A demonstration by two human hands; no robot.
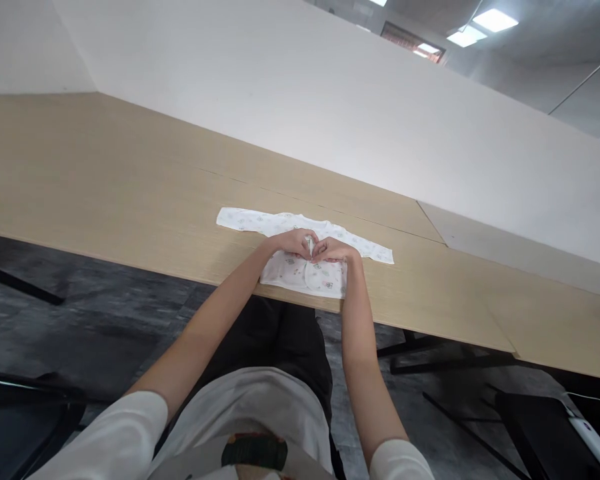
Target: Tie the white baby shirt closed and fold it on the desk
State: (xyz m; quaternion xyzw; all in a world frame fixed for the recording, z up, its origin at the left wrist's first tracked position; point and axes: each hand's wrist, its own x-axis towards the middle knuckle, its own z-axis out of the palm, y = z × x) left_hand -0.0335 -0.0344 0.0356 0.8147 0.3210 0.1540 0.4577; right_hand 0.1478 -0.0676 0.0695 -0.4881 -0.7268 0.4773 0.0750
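A small white baby shirt (pixel 300 275) with a faint coloured print lies on the wooden table, its two sleeves spread to the left and right. My left hand (pixel 296 243) and my right hand (pixel 331 250) meet over the middle of its front, fingertips close together. Both hands are closed in a pinch on the cloth along the front opening, where a little fabric stands up between them. My fingers hide the exact spot they grip. Below the hands, the hem reaches near the table's front edge.
The light wooden table (pixel 130 180) runs across the view, with a white partition (pixel 280 87) rising behind it. Black chairs (pixel 545 427) stand on the dark floor at lower right and lower left (pixel 25 420). Black table legs show underneath.
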